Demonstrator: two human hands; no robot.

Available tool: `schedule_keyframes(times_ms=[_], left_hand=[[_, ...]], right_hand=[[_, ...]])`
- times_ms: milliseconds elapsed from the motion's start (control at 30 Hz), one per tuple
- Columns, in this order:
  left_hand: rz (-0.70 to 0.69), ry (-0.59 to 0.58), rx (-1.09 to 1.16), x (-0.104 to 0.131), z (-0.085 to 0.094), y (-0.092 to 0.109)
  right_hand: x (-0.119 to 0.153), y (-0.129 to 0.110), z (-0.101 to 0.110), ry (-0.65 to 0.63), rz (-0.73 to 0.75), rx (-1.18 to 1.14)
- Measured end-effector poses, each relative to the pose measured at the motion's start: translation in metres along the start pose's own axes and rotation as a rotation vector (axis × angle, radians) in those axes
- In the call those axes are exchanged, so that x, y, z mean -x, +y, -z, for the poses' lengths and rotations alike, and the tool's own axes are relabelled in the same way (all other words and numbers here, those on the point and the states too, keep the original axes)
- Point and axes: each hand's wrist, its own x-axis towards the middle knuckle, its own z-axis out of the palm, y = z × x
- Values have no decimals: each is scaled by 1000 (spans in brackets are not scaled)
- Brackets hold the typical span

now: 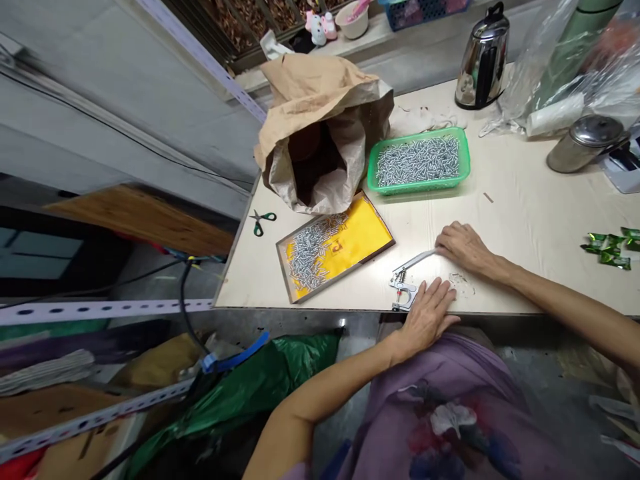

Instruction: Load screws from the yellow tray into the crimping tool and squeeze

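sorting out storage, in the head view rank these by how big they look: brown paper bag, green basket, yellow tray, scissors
1. brown paper bag
2. yellow tray and green basket: look alike; the tray lies nearer the camera, so unsure
3. scissors

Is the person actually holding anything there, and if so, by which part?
Nothing is lifted. The right hand rests on the handle end of the metal hand press lying on the table; the left hand lies flat beside its head. A closed grip cannot be told.
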Motion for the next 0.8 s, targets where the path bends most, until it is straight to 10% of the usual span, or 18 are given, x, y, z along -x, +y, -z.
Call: schedule_keyframes(times_ms=[133, 333, 567, 800], left_hand=[[25, 5, 50, -4, 4, 1], [23, -34, 68, -3, -4, 2], [169, 79, -13, 0, -7, -15], [180, 218, -108, 5, 33, -66]], right_hand=[[-20, -22, 6, 18, -39, 90], [-26, -91, 2, -147, 512, 28], [-39, -119, -23, -120, 751, -9], [-71, -74, 52, 345, 418, -369]])
